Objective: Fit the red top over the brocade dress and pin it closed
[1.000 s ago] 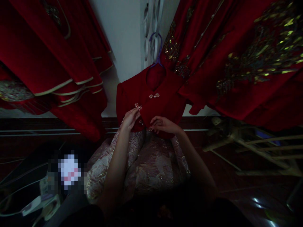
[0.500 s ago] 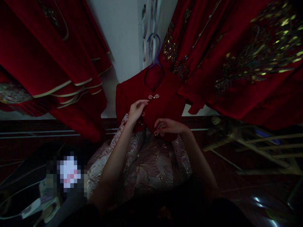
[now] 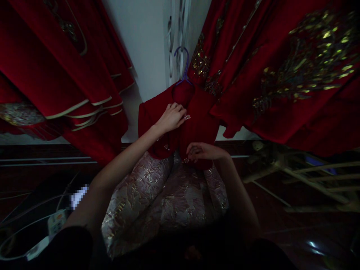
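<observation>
Red jacket (image 3: 201, 129), one, hangs from one purple hanger (image 3: 186, 69) by the pale wall (image 3: 144, 41). Two hands at its front: left hand (image 3: 172, 117), fingers bunched narrow at an upper beaded flower (image 3: 187, 117); right hand (image 3: 204, 151), fingers half-curled near the lower edge. Cannot tell what either pinches.

Purple hgr (image 3: 185, 77), red jkt (image 3: 198, 129) on it

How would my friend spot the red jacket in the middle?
Find the pale wall between the big red garments. Follow the purple hanger down to the red jacket. Small flower-shaped ornaments dot its front, while its neighbours show gold decoration or pale edging.
</observation>
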`<state>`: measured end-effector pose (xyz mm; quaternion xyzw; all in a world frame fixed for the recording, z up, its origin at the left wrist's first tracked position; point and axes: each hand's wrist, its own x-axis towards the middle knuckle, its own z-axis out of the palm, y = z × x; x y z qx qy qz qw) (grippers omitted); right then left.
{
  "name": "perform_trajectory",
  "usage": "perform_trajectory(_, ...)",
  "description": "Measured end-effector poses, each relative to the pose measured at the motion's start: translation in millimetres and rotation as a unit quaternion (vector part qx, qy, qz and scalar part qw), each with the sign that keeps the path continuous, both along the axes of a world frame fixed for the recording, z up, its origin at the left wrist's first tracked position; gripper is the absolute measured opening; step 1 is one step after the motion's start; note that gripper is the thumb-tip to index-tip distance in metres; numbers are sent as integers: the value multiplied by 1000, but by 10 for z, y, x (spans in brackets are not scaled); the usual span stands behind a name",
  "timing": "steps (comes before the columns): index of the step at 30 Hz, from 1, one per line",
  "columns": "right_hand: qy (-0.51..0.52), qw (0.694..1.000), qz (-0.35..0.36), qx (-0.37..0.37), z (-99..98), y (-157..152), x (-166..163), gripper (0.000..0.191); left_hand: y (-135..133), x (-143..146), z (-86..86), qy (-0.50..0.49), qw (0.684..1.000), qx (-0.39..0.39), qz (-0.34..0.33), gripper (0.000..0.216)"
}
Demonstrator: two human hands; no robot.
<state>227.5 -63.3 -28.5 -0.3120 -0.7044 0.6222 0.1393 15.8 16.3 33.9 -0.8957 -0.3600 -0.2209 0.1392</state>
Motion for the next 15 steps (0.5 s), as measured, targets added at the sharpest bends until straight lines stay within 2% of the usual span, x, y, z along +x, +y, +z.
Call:
perform_trajectory(4, 63, 985, -94, 126, 187, 13, -47, 27, 51, -48, -62, 18, 998, 41, -37, 25)
perform_trajectory(7, 140, 947, -208, 199, 382, 118, -113, 27, 92, -68, -108, 29, 996, 55, -62, 27)
perform_trajectory(9, 155, 920, -272, 235, 509, 258, -200, 32, 110, -62, -113, 12, 997, 47, -63, 28)
perform_trajectory(13, 88, 880, -342, 318, 681, 662, -538, 49, 148, -31, -130, -47, 999, -27, -10, 37)
perform_trajectory(15, 51, 876, -357, 319, 687, 858, -756, 56, 192, -37, -199, -40, 995, -81, 35, 35)
